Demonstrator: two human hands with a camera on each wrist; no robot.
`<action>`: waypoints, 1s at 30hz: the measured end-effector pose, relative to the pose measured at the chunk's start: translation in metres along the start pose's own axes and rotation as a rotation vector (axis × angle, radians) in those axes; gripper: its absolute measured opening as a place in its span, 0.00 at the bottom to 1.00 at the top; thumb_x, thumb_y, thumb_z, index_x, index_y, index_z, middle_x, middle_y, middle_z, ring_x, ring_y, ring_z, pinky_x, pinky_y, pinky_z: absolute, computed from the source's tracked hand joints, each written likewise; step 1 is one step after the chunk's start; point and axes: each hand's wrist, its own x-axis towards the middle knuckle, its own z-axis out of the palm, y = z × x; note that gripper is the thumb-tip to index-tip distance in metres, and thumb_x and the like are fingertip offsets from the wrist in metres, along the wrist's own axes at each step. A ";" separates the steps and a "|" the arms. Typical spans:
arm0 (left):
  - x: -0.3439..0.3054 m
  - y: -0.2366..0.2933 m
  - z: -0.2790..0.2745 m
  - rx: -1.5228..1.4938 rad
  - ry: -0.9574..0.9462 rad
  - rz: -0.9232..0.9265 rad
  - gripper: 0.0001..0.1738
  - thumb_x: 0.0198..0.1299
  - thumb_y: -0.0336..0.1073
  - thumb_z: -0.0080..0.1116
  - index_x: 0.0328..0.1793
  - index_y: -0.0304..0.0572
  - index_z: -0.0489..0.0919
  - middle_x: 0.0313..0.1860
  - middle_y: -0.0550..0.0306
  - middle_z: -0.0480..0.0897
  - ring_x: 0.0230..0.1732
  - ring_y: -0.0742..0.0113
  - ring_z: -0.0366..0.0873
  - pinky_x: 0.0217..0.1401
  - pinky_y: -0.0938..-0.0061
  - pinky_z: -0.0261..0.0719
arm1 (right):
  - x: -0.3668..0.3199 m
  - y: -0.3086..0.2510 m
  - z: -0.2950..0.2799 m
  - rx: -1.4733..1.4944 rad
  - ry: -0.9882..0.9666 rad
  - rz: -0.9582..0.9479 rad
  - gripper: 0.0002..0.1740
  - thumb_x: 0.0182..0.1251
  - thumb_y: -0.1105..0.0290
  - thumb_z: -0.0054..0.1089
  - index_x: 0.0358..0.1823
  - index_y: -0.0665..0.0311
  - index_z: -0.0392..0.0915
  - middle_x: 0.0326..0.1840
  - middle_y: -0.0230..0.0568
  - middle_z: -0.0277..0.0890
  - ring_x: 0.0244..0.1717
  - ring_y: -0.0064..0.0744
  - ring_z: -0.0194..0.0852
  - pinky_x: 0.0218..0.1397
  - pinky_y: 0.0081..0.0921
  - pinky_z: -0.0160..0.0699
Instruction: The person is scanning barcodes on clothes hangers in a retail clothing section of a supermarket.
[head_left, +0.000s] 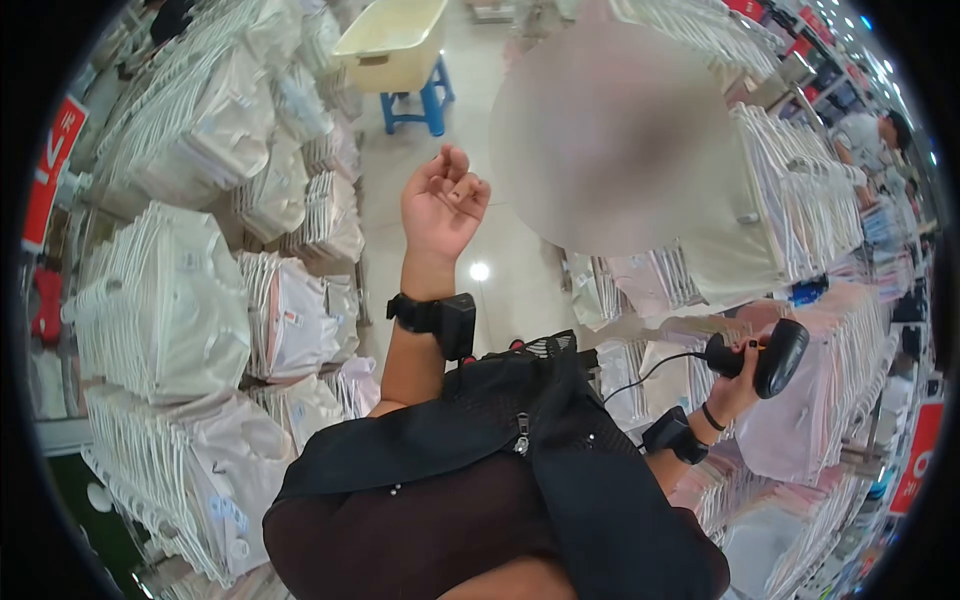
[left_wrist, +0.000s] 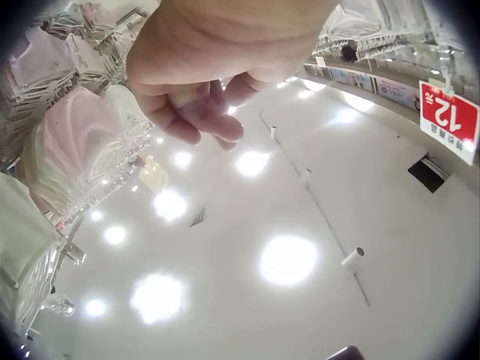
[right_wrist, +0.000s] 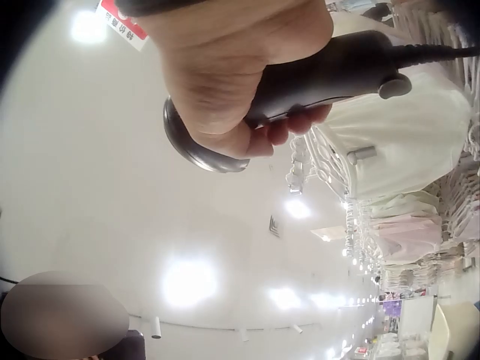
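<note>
My left hand (head_left: 445, 205) is raised over the aisle floor, palm up, its fingers loosely curled and holding nothing. In the left wrist view the same hand (left_wrist: 217, 60) shows bent fingers against the ceiling. My right hand (head_left: 735, 388) grips a black handheld barcode scanner (head_left: 783, 358) out to the right, beside hanging pale garments. The right wrist view shows the scanner's handle (right_wrist: 322, 75) in the fist, with a coiled cord (right_wrist: 435, 54) leaving its end. That cord runs back toward my body in the head view.
Racks of pale garments on white hangers (head_left: 170, 300) line the left side, and more garments (head_left: 810, 190) hang on the right. A cream tub (head_left: 390, 40) stands on a blue stool (head_left: 432, 105) up the aisle. A person (head_left: 868, 140) is at the far right. Red price signs (head_left: 57, 165) stand near the racks.
</note>
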 end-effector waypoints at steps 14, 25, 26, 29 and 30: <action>-0.012 0.001 -0.020 0.760 0.244 0.260 0.10 0.59 0.33 0.44 0.46 0.40 0.70 0.37 0.52 0.77 0.25 0.73 0.69 0.41 0.73 0.72 | -0.006 0.008 0.008 -0.082 0.111 0.086 0.18 0.48 0.84 0.59 0.43 0.70 0.71 0.34 0.37 0.72 0.28 0.25 0.70 0.32 0.20 0.72; -0.010 -0.049 -0.062 0.921 0.283 -0.154 0.10 0.58 0.32 0.45 0.44 0.38 0.69 0.36 0.51 0.76 0.29 0.71 0.71 0.39 0.77 0.71 | -0.088 -0.039 -0.053 -0.393 0.347 0.173 0.19 0.44 0.81 0.64 0.41 0.69 0.71 0.32 0.36 0.76 0.29 0.21 0.73 0.33 0.18 0.72; -0.013 -0.059 -0.060 0.925 0.283 -0.174 0.10 0.58 0.32 0.45 0.44 0.38 0.69 0.36 0.51 0.76 0.29 0.71 0.71 0.39 0.77 0.71 | -0.096 -0.045 -0.063 -0.401 0.363 0.180 0.19 0.44 0.81 0.64 0.41 0.69 0.71 0.32 0.36 0.76 0.29 0.21 0.73 0.33 0.18 0.72; -0.023 -0.090 -0.040 0.940 0.189 -0.258 0.10 0.58 0.31 0.46 0.45 0.37 0.69 0.36 0.50 0.76 0.31 0.70 0.71 0.39 0.77 0.71 | -0.108 -0.063 -0.089 -0.361 0.429 0.123 0.20 0.45 0.81 0.63 0.43 0.69 0.71 0.31 0.35 0.75 0.28 0.22 0.73 0.33 0.18 0.72; -0.028 -0.100 -0.031 0.938 0.140 -0.309 0.10 0.58 0.32 0.46 0.45 0.36 0.69 0.36 0.50 0.76 0.32 0.70 0.71 0.39 0.77 0.71 | -0.111 -0.069 -0.097 -0.356 0.438 0.123 0.20 0.45 0.81 0.63 0.43 0.69 0.71 0.31 0.35 0.75 0.28 0.22 0.73 0.33 0.18 0.72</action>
